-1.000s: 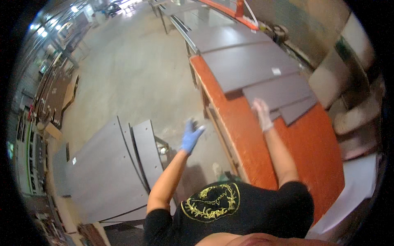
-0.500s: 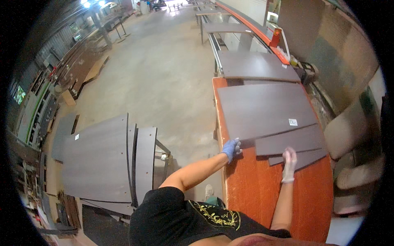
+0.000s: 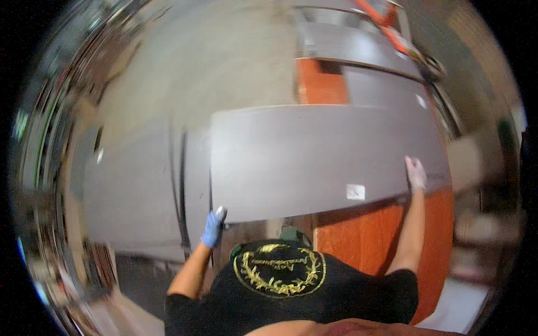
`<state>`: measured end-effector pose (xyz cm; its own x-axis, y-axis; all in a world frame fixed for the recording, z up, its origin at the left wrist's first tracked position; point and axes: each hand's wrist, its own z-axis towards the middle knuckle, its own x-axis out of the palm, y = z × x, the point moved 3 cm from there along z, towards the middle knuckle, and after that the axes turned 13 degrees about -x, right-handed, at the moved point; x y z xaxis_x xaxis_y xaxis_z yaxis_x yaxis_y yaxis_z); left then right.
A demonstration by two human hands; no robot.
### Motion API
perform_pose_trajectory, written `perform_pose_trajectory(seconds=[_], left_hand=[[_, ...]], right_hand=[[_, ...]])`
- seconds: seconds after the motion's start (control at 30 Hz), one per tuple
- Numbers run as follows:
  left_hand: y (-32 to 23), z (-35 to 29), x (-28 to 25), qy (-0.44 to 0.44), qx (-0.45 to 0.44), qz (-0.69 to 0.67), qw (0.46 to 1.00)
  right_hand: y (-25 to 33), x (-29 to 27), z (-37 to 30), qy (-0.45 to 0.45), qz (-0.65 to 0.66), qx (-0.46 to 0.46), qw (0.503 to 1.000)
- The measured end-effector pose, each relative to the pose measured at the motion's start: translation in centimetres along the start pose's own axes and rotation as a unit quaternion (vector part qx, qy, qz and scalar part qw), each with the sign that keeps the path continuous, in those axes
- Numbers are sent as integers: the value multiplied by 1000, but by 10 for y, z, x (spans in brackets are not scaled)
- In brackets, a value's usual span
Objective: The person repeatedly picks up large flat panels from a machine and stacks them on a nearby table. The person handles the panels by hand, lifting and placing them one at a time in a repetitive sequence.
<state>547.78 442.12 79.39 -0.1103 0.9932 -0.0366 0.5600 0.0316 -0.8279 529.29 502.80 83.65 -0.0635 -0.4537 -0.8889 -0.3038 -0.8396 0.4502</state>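
Observation:
A large flat grey panel [image 3: 291, 162] with a white label [image 3: 355, 192] near its near edge lies across in front of me. Its left part juts past the table over the floor. My left hand [image 3: 212, 227], in a blue glove, is closed on the panel's near left corner. At the right end, my right hand [image 3: 415, 172] in a whitish glove grips the panel's edge. Beneath the panel is the orange-red table [image 3: 358, 238]. Another grey board [image 3: 386, 87] rests on it farther back.
On my left stands a stack of grey panels [image 3: 134, 190], one bearing a label. Beyond the table, a grey board [image 3: 353, 45] lies by an orange machine part [image 3: 386, 25]. Concrete floor [image 3: 224, 56] stretches ahead at left. Motion blurs the surroundings.
The large labelled panel has swung left and toward me, off part of the table. Both hands have taken hold of it; my left hand has moved left and my view has shifted downward.

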Motion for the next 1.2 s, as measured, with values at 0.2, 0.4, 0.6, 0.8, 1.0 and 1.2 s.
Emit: perform_pose_trajectory(seconds=[0.2, 0.4, 0.6, 0.8, 1.0, 1.2], left_hand=[[26, -23, -76, -74, 79, 109, 988], [67, -78, -213, -322, 119, -180, 922], [60, -108, -268, -441, 107, -433, 779], [57, -64, -118, -440, 93, 549, 705], [60, -66, -94, -454, 131, 489, 733], [52, -72, -58, -425, 127, 499, 745]], right_hand=[[12, 56, -42, 155, 364, -54, 917], [162, 99, -106, 201, 487, -167, 833], [201, 209, -141, 278, 519, -241, 772], [267, 213, -231, 498, 473, -152, 711], [225, 206, -230, 453, 500, -188, 713], [143, 172, -131, 280, 536, -44, 795]])
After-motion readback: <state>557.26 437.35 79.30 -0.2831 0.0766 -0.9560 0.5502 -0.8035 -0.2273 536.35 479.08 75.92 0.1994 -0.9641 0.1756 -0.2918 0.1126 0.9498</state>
